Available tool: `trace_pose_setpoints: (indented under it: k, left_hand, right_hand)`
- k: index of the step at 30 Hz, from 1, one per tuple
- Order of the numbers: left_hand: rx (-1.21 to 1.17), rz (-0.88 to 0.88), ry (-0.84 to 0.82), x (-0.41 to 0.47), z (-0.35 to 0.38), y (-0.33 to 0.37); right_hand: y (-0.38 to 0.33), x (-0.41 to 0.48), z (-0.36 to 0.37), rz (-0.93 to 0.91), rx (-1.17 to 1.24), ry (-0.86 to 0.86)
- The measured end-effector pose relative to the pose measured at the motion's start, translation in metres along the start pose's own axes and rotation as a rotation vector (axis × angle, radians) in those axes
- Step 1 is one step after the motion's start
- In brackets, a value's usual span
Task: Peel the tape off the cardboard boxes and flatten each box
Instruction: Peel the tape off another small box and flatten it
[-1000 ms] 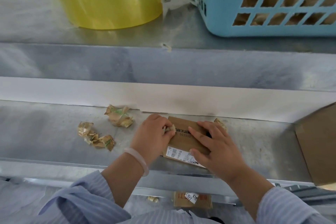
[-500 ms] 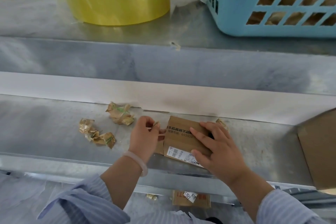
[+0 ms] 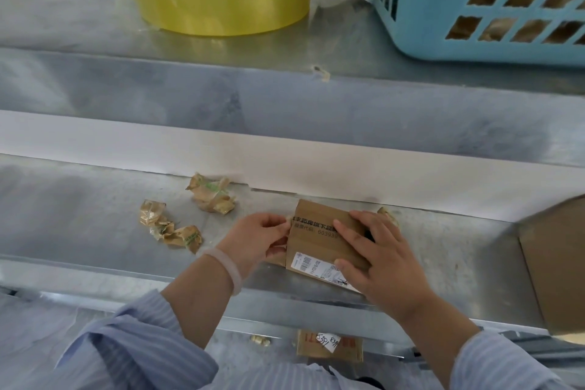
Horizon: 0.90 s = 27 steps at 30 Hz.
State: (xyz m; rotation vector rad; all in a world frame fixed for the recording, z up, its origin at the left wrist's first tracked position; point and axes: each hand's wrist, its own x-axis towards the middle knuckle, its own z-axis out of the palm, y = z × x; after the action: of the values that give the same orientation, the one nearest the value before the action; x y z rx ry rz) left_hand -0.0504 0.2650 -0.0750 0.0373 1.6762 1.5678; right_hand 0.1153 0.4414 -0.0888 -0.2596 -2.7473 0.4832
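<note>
L hand [image 3: 257, 239] back at box [image 3: 316, 244] left edge, pinching tape [image 3: 289, 219] end; R hand [image 3: 381, 258] flat, pinning box.

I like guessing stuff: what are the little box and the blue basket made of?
The little box looks like brown cardboard, matte, with printed lettering and a paper label. The blue basket seems moulded plastic, smooth, with cut-out holes.
</note>
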Motion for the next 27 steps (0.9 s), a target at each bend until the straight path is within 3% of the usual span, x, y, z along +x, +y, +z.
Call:
trace_pose_setpoints:
  k: [3,8,11,14,16,19,24,27]
  left_hand:
    - [0.028,0.034,0.008,0.002,-0.003,-0.001]
    - [0.179,0.184,0.263,0.005,0.005,-0.012]
    - [0.413,0.286,0.362,0.007,0.008,-0.02]
    - [0.683,0.411,0.34,0.009,0.008,-0.022]
    - [0.524,0.299,0.245,0.011,0.002,-0.017]
    - [-0.039,-0.004,0.03,0.009,-0.011,-0.008]
    - [-0.26,-0.143,-0.051,0.006,-0.007,-0.007]
    - [-0.232,-0.184,-0.083,0.008,-0.006,-0.006]
  right_hand:
    - [0.0,0.0,0.0,-0.006,-0.003,-0.004]
    - [0.0,0.0,0.0,-0.008,0.004,-0.007]
    - [-0.001,0.0,0.0,-0.006,0.006,0.0]
    - [-0.001,0.0,-0.001,-0.005,0.002,0.009]
    - [-0.001,0.001,-0.001,-0.004,-0.002,0.009]
    - [-0.002,0.002,-0.002,0.006,0.005,0.003]
    - [-0.004,0.002,-0.003,0.022,0.014,-0.002]
    - [-0.005,0.003,-0.004,0.02,0.006,-0.001]
